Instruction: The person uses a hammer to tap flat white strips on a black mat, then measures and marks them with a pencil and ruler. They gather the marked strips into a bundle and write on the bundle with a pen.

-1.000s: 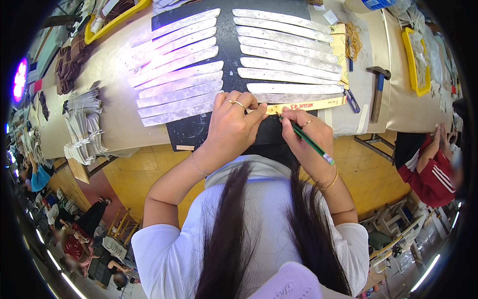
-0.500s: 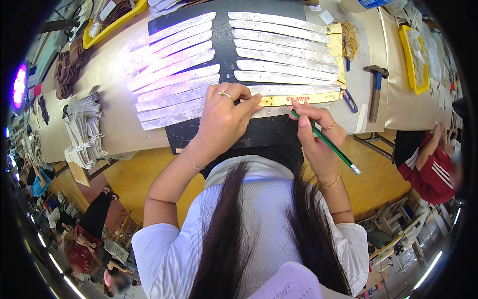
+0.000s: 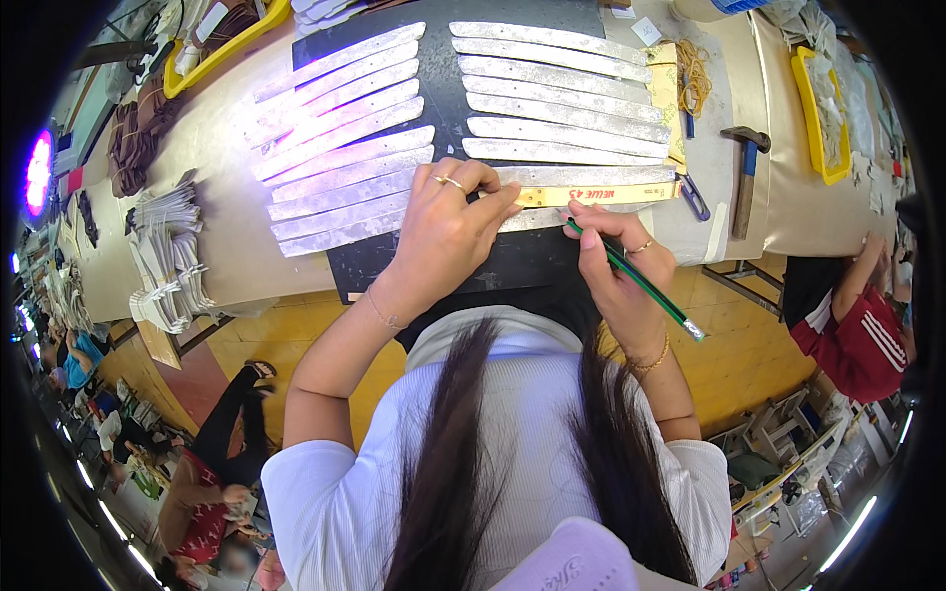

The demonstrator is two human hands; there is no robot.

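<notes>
My left hand [image 3: 443,225] is closed, thumb and fingers pinching the left end of a narrow yellow template strip [image 3: 645,193] with red marking. The template lies along a silvery grey, slightly curved strip [image 3: 537,222] near the front of the bench. In my right hand [image 3: 623,258] is a green pencil [image 3: 650,287], gripped in a writing hold, its eraser end toward me. The pencil's point is at the template's lower edge, just right of my left fingertips. More silvery strips lie beyond in a left row [image 3: 345,148] and a right row [image 3: 562,108].
A black board [image 3: 443,118] lies under the strips. To the right are a hammer [image 3: 744,182], a cutter-like blue tool [image 3: 693,197], rubber bands [image 3: 694,79] and a yellow tray [image 3: 818,118]. Stacked pale pieces [image 3: 168,256] stand at left. A person in red [image 3: 862,335] is at far right.
My right hand and the pencil have shifted slightly left along the template's lower edge. My left hand keeps its pinch in nearly the same place. People in the background have moved.
</notes>
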